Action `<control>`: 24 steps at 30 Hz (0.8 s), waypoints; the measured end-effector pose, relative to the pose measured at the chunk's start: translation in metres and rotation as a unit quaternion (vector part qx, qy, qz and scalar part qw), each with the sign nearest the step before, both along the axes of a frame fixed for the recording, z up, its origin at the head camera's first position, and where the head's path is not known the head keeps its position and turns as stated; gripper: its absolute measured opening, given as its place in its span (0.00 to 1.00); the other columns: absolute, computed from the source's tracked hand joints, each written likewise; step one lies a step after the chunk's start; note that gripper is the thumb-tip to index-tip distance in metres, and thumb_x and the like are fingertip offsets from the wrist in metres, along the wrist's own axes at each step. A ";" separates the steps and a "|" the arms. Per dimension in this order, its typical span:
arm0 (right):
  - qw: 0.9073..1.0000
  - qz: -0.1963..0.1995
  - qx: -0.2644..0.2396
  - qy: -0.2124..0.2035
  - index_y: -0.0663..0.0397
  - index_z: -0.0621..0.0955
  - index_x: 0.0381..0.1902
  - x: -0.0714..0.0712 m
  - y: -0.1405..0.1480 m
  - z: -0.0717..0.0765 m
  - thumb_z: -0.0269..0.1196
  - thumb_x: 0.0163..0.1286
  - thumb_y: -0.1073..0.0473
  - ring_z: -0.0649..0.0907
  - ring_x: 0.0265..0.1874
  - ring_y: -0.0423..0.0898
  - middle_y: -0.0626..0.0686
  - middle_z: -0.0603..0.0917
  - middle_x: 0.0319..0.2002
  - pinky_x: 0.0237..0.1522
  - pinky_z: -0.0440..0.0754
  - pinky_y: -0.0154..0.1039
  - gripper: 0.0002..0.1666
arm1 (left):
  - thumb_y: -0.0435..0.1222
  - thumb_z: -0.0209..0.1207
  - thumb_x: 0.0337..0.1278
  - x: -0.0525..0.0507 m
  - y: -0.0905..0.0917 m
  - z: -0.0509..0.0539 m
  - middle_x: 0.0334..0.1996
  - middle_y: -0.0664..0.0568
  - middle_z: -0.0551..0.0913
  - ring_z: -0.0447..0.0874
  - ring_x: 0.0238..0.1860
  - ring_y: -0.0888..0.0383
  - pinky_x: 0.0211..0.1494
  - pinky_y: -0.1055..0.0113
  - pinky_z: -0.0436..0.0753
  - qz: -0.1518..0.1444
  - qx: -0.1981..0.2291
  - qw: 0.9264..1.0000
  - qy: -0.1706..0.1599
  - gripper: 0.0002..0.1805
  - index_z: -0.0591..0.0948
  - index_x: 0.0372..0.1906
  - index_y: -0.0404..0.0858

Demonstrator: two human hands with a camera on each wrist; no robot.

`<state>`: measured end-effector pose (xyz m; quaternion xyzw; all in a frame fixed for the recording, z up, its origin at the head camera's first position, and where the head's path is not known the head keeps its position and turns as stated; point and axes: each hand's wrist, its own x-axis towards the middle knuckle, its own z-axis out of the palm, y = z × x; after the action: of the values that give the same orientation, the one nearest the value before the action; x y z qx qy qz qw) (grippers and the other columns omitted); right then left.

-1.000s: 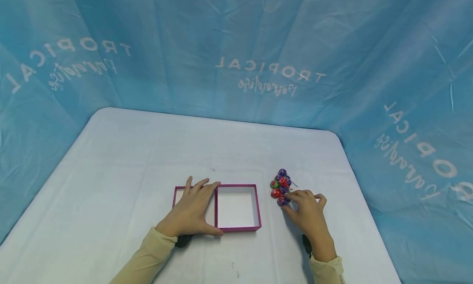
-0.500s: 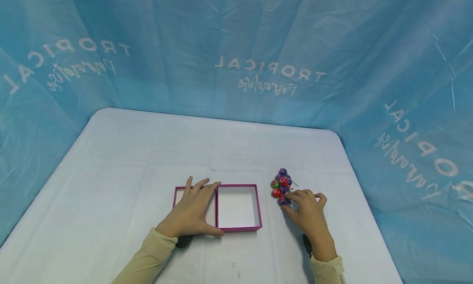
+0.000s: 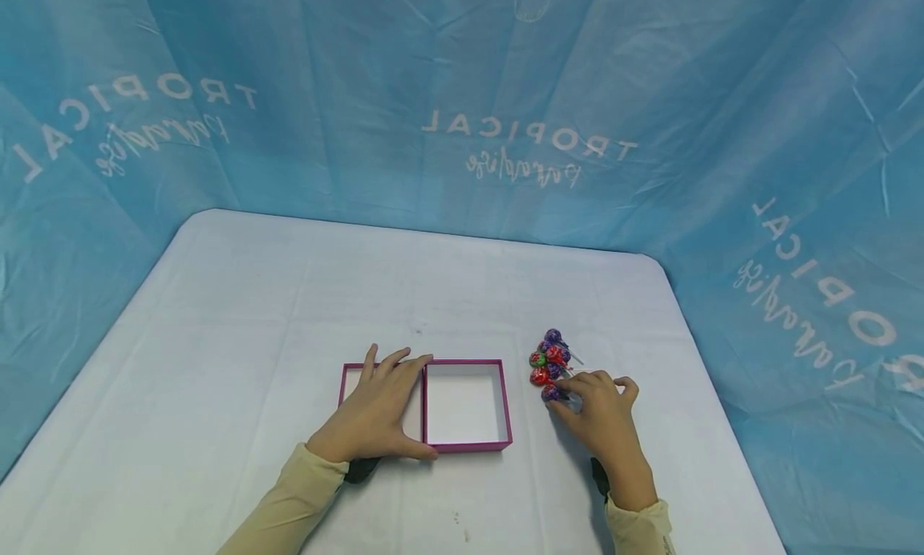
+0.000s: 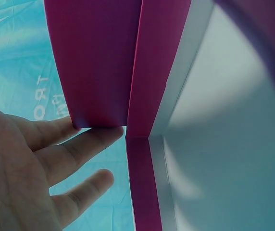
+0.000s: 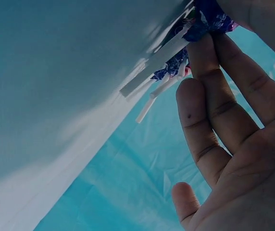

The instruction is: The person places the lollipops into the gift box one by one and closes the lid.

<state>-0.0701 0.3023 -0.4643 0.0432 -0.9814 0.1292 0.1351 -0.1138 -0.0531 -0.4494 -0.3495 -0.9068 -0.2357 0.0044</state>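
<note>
Two shallow white-lined boxes with magenta rims stand side by side, one the left box (image 3: 412, 411), the other the right box (image 3: 465, 403). Over the left one spreads my left hand (image 3: 375, 415), its thumb at the near rim and fingers at the far rim, holding across the seam. Fingertips meet the end of a magenta wall (image 4: 94, 62) in the left wrist view. My right hand (image 3: 599, 415) pinches a purple-wrapped lollipop (image 3: 551, 392) by thumb and fingers at the near end of a lollipop pile (image 3: 553, 354). White sticks (image 5: 152, 62) show in the right wrist view.
A white cloth covers the table (image 3: 238, 314). Blue printed curtains (image 3: 462, 98) hang behind it and along both sides. The lollipop pile lies a short way right of the right box.
Both hands, the boxes and the pile keep their places. The pinched lollipop at the near end has shifted only very slightly in my right fingers.
</note>
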 end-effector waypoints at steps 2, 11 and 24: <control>1.000 0.001 0.000 0.005 0.52 0.91 0.39 0.000 -0.001 0.000 0.81 0.49 0.51 0.82 0.44 0.54 0.51 0.90 0.36 0.56 0.58 0.69 0.20 | 0.70 0.75 0.23 0.000 0.000 0.000 0.68 0.47 0.74 0.60 0.75 0.43 0.75 0.29 0.44 -0.001 -0.001 1.000 0.000 0.71 0.61 0.76 0.38; 1.000 -0.001 0.002 0.002 0.50 0.91 0.40 0.000 -0.007 0.004 0.80 0.50 0.49 0.82 0.44 0.53 0.50 0.90 0.36 0.57 0.57 0.69 0.20 | 0.69 0.75 0.22 0.001 -0.001 -0.002 0.68 0.46 0.74 0.58 0.76 0.42 0.76 0.30 0.41 0.001 0.005 1.000 -0.011 0.71 0.61 0.76 0.37; 0.998 -0.009 -0.022 0.058 0.52 0.90 0.37 0.001 -0.021 0.011 0.80 0.50 0.51 0.81 0.43 0.53 0.53 0.90 0.36 0.55 0.57 0.70 0.18 | 0.69 0.75 0.26 0.001 0.002 -0.004 0.68 0.44 0.73 0.54 0.77 0.39 0.76 0.31 0.41 -0.002 0.012 1.000 -0.011 0.71 0.59 0.77 0.37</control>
<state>-0.0690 0.2810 -0.4535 0.0391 -0.9691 0.1472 0.1942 -0.1130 -0.0514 -0.4537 -0.3489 -0.9029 -0.2510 -0.0022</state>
